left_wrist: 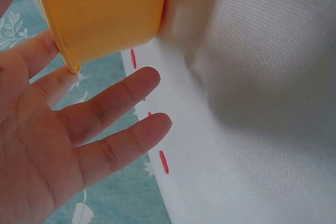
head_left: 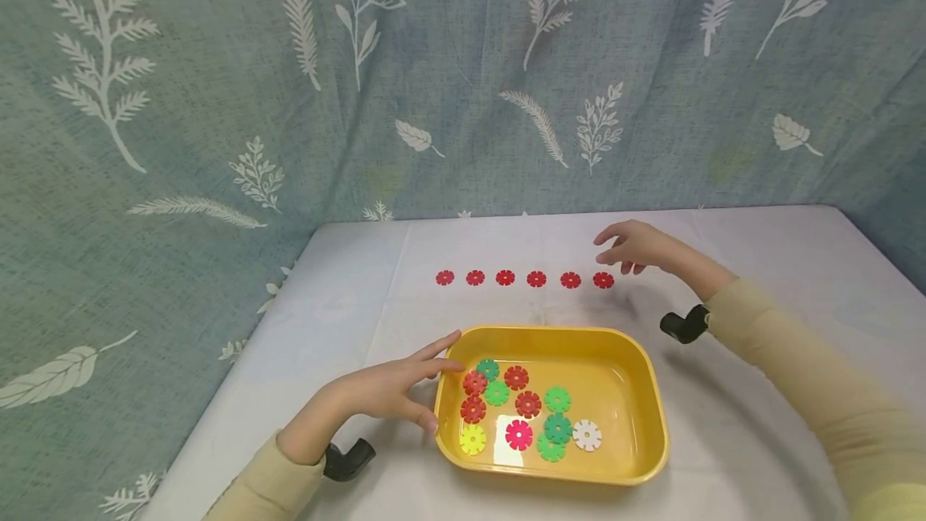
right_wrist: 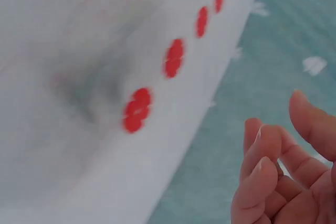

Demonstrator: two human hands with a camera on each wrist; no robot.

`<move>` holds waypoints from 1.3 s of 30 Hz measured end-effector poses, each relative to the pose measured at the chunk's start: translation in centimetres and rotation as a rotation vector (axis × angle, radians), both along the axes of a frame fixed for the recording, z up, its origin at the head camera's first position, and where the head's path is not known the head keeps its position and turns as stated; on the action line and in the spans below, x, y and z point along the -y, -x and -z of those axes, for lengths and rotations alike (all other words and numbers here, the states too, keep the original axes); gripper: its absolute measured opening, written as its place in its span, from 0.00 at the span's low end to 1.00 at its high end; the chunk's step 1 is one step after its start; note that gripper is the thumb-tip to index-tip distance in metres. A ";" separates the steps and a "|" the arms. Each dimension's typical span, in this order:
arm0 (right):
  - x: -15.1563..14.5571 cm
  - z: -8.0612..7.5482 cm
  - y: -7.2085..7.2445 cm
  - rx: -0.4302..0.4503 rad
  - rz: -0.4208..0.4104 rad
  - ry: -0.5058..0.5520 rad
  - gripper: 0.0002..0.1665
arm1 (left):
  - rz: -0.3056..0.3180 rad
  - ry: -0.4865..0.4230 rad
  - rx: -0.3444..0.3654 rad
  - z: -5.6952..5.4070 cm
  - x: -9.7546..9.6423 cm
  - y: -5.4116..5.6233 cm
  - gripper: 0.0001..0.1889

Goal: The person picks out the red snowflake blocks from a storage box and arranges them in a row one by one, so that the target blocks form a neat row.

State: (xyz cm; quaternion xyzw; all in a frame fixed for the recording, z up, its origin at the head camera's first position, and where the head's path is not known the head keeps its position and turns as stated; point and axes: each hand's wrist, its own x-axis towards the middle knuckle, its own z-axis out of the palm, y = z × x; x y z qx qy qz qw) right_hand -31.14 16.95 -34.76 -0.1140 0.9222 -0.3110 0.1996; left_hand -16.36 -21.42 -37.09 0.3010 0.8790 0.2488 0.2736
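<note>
My left hand (head_left: 383, 388) rests at the left rim of a yellow tray (head_left: 550, 476), its fingers spread and mostly straight. In the left wrist view, some fingers touch the rim while two others extend free below it. Loose notched plastic discs in red, pink, green, yellow and white lie inside the tray, such as a white disc (head_left: 587, 435). Beyond the tray, several red discs form a row on the table. My right hand (head_left: 637, 248) hovers over the rightmost red disc (head_left: 604, 281), apart from it. Its fingers are loosely bent, and nothing shows between them.
A white cloth covers the table (head_left: 767, 264). Behind it hangs a blue-green curtain (head_left: 463, 127) with white leaf prints. A black wrist mount (head_left: 349, 461) sits on the left wrist, another black mount (head_left: 683, 324) on the right.
</note>
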 end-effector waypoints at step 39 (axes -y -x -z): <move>9.6 -1.5 -11.8 -0.089 -0.530 0.043 0.19 | 0.013 -0.027 0.003 0.1 0.2 0.2 0.41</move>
